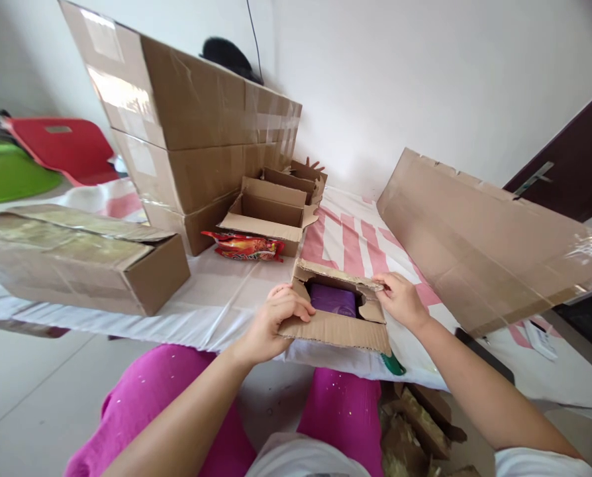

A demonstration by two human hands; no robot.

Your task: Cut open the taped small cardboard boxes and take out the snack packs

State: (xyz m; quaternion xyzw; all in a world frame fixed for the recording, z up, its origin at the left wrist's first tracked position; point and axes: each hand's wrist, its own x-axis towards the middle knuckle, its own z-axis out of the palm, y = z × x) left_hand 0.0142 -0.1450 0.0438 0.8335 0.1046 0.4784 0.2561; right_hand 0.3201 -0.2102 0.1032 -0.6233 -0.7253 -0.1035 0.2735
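Note:
In front of me at the table edge is a small open cardboard box (343, 334) with its flaps raised. Inside it lies a purple package (332, 300). My left hand (282, 313) grips the box's left side, fingers curled over the front flap. At the back right corner, my right hand (399, 297) pinches the edge of a flap. A green object (393, 364), partly hidden, pokes out beneath the box's right front corner. Beyond my left hand, a red food packet (249, 246) leans against another open cardboard box (273, 211).
Stacked large cartons (201, 119) stand at the back left, and a long taped carton (77, 255) lies at the left. A big cardboard piece (489, 242) stands on the right. Cardboard scraps (415, 430) lie on the floor. Behind the left side is a red chair (62, 149).

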